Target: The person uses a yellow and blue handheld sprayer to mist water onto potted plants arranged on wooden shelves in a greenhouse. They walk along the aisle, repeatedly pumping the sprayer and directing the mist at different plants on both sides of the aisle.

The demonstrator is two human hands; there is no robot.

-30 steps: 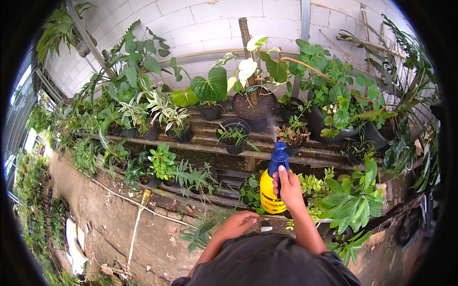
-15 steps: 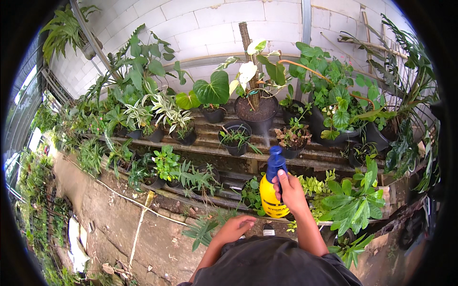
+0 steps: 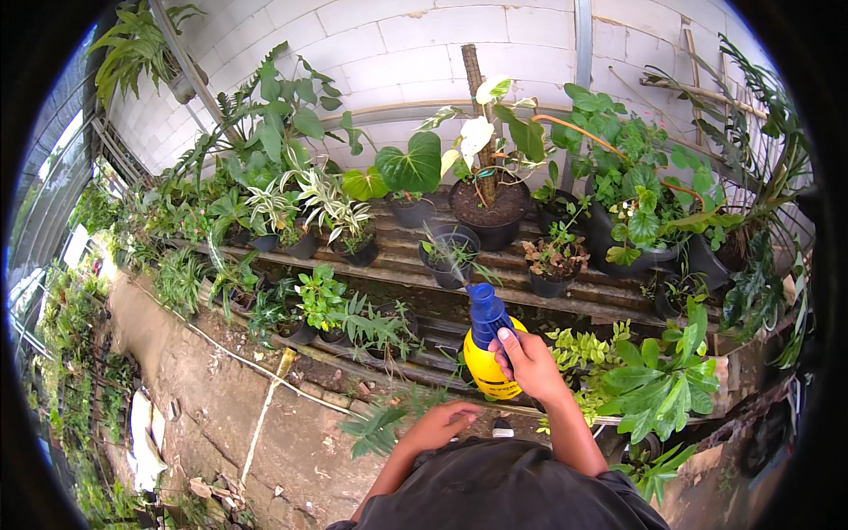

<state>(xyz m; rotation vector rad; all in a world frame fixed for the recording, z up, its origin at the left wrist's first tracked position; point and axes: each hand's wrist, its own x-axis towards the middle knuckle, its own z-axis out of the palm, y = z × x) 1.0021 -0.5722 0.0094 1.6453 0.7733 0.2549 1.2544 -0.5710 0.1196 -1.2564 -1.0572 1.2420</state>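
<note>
My right hand (image 3: 530,364) is wrapped round the handle of a yellow pressure sprayer (image 3: 484,360) with a blue top, its nozzle tipped up and to the left. A thin mist leaves the nozzle toward a small black pot of grassy green leaves (image 3: 449,256) on the shelf. Low in the middle, my left hand (image 3: 443,426) hangs apart from the sprayer with its fingers stretched out and nothing in them. Behind the small pot stands a larger black pot (image 3: 491,230) with a brown stake and white-and-green leaves. A pot of reddish, drying leaves (image 3: 555,265) is right of the nozzle.
Corrugated shelves (image 3: 402,256) bear several potted plants before a white block wall (image 3: 415,62). A broad-leaved plant (image 3: 662,384) grows close by my right forearm. On the left lie a dirt path (image 3: 203,389) and a white sack (image 3: 144,442).
The sprayer in my right hand has swung left, and its mist has shifted from beside the staked plant's pot to the small grassy pot. My left hand stays low and outstretched.
</note>
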